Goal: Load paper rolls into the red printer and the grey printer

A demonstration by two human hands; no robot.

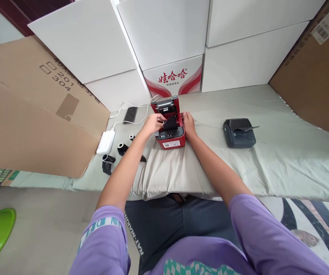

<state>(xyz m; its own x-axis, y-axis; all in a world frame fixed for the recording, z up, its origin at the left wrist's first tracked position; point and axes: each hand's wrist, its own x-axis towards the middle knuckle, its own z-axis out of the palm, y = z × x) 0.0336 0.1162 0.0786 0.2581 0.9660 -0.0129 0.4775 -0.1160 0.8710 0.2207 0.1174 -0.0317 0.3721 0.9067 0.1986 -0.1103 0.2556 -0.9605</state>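
A red and black label printer (pixel 170 143) stands in front of me with its lid (pixel 166 104) raised. Inside its bay lies a piece of black ribbon (pixel 170 123). My left hand (pixel 154 124) reaches over the printer's left edge, its fingers closed on the ribbon's left side. Against the printer's right side, my right hand (pixel 188 123) is closed around the edge of the housing; some of its fingertips are hidden. Left of the printer lie a small black roll (pixel 131 137), a larger black roll (pixel 122 149) partly behind my forearm, and another partly unrolled roll (pixel 108 159).
A dark grey printer (pixel 239 133) with a strip sticking out sits to the right. A white power bank (pixel 106 142), its cable, and a black phone (pixel 130 115) lie at the left. White boxes (pixel 170 34) line the back; cardboard panels (pixel 38 110) flank the cloth-covered surface (pixel 267 160).
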